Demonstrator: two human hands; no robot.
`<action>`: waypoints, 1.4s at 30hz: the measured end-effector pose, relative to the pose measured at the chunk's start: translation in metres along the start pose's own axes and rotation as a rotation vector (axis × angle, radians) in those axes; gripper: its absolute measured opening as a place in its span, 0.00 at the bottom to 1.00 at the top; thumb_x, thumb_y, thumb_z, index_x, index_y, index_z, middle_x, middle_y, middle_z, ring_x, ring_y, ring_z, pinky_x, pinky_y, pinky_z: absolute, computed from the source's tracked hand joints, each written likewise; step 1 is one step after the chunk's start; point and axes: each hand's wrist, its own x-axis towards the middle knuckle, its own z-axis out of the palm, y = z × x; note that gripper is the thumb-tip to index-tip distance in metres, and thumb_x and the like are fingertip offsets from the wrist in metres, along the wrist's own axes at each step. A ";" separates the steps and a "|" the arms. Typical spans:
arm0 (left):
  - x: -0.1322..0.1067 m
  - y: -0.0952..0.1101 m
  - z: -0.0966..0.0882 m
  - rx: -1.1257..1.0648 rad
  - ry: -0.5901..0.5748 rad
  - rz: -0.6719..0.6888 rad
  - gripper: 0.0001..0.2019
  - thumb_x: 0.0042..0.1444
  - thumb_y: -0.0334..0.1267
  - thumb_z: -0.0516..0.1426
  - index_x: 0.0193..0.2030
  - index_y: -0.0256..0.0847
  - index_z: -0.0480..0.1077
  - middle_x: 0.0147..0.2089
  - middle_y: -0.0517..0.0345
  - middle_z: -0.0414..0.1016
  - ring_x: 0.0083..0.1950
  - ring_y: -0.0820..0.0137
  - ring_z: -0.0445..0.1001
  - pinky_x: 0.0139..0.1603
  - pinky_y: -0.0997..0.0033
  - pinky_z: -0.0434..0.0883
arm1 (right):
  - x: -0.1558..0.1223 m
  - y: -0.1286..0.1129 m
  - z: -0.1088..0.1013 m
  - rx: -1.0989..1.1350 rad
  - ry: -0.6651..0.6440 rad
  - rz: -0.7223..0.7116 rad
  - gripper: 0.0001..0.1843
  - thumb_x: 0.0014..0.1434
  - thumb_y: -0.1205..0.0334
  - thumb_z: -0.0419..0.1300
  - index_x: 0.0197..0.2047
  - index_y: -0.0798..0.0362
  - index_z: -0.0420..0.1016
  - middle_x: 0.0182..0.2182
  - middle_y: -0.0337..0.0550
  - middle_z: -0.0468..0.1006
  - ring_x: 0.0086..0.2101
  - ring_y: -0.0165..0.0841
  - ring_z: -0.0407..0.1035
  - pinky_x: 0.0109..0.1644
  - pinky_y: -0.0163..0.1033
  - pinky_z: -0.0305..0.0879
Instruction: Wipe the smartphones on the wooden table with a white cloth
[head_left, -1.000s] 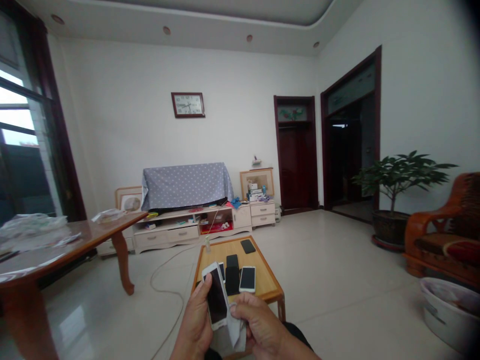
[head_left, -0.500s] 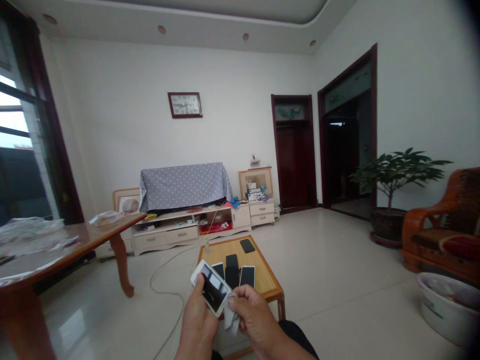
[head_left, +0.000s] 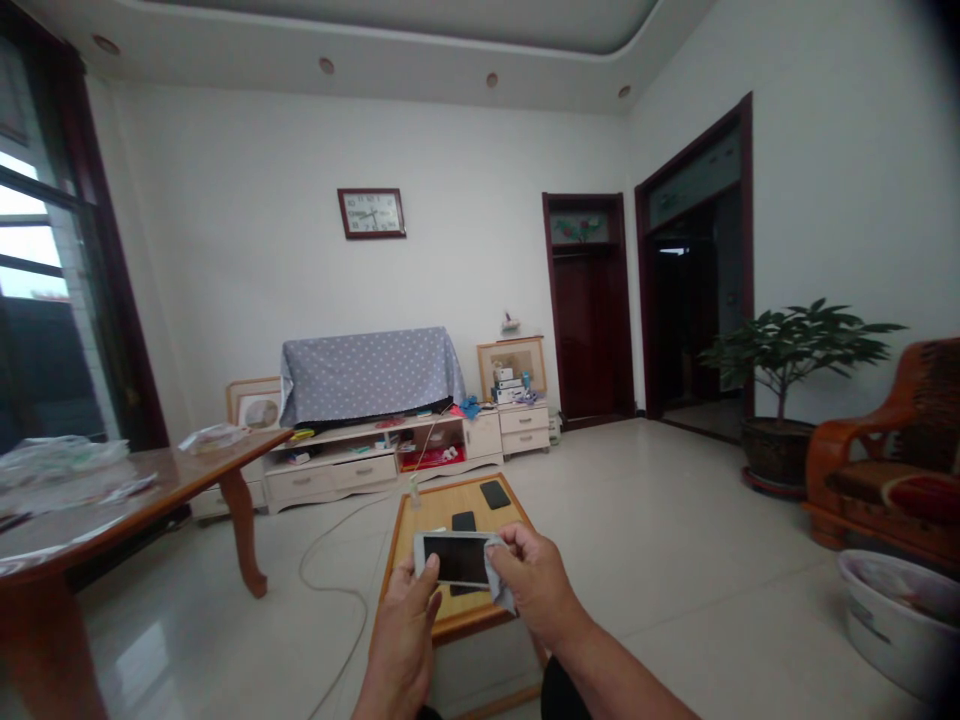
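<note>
My left hand (head_left: 405, 625) grips a white phone with a dark screen (head_left: 453, 559), held level and lengthwise in front of me. My right hand (head_left: 534, 585) pinches a small white cloth (head_left: 500, 585) against the phone's right end. Behind them stands a small wooden table (head_left: 420, 520) with two dark phones in sight, one (head_left: 495, 494) near its far edge and one (head_left: 463, 521) just above my hands. Other phones on the table are hidden by my hands.
A large brown table (head_left: 157, 480) with plastic bags is at left. A cable (head_left: 330, 590) runs over the tiled floor to the low TV cabinet (head_left: 360, 460). A potted plant (head_left: 787, 400), a wooden armchair (head_left: 892, 470) and a white basin (head_left: 900, 620) are at right.
The phone has turned from upright to horizontal in my left hand. My right hand with the cloth has risen from below the phone to its right end.
</note>
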 end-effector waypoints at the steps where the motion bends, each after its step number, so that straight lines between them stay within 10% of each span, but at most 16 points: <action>1: 0.000 0.001 -0.001 0.069 0.015 0.062 0.27 0.50 0.46 0.69 0.56 0.45 0.70 0.54 0.53 0.78 0.54 0.64 0.75 0.56 0.64 0.67 | 0.003 -0.004 -0.004 -0.055 -0.021 -0.034 0.11 0.57 0.54 0.62 0.32 0.53 0.72 0.20 0.31 0.65 0.21 0.27 0.55 0.24 0.32 0.52; 6: -0.005 0.011 0.000 0.528 -0.019 0.422 0.28 0.42 0.39 0.72 0.54 0.48 0.77 0.60 0.49 0.75 0.67 0.52 0.65 0.73 0.53 0.50 | 0.007 -0.019 -0.021 -0.418 -0.158 -0.233 0.05 0.53 0.65 0.61 0.27 0.52 0.72 0.21 0.33 0.66 0.24 0.28 0.58 0.28 0.33 0.50; 12: -0.019 0.019 0.014 0.888 -0.329 0.421 0.09 0.58 0.44 0.62 0.45 0.57 0.81 0.43 0.57 0.84 0.50 0.55 0.76 0.73 0.41 0.32 | -0.002 -0.031 -0.023 -0.596 -0.241 -0.380 0.04 0.52 0.68 0.61 0.30 0.50 0.75 0.28 0.36 0.74 0.30 0.31 0.65 0.34 0.35 0.53; 22: -0.018 0.000 0.013 0.875 -0.057 0.612 0.08 0.54 0.41 0.65 0.41 0.58 0.82 0.47 0.56 0.83 0.54 0.54 0.74 0.73 0.47 0.34 | 0.004 -0.013 -0.022 0.202 0.024 0.095 0.16 0.58 0.48 0.64 0.34 0.53 0.69 0.23 0.33 0.70 0.22 0.26 0.61 0.25 0.31 0.55; 33: -0.032 0.000 0.027 0.903 0.015 0.778 0.11 0.55 0.38 0.62 0.43 0.57 0.82 0.45 0.55 0.84 0.50 0.54 0.77 0.74 0.52 0.35 | 0.001 -0.018 -0.015 0.106 0.024 0.021 0.15 0.56 0.50 0.65 0.33 0.56 0.75 0.23 0.36 0.72 0.24 0.28 0.63 0.29 0.33 0.60; 42: -0.035 0.005 0.032 0.734 0.008 0.663 0.11 0.51 0.37 0.65 0.41 0.56 0.83 0.44 0.51 0.84 0.52 0.51 0.76 0.74 0.50 0.33 | -0.008 -0.031 -0.004 -0.005 -0.030 -0.033 0.11 0.59 0.55 0.62 0.33 0.55 0.75 0.22 0.36 0.72 0.23 0.28 0.64 0.27 0.32 0.60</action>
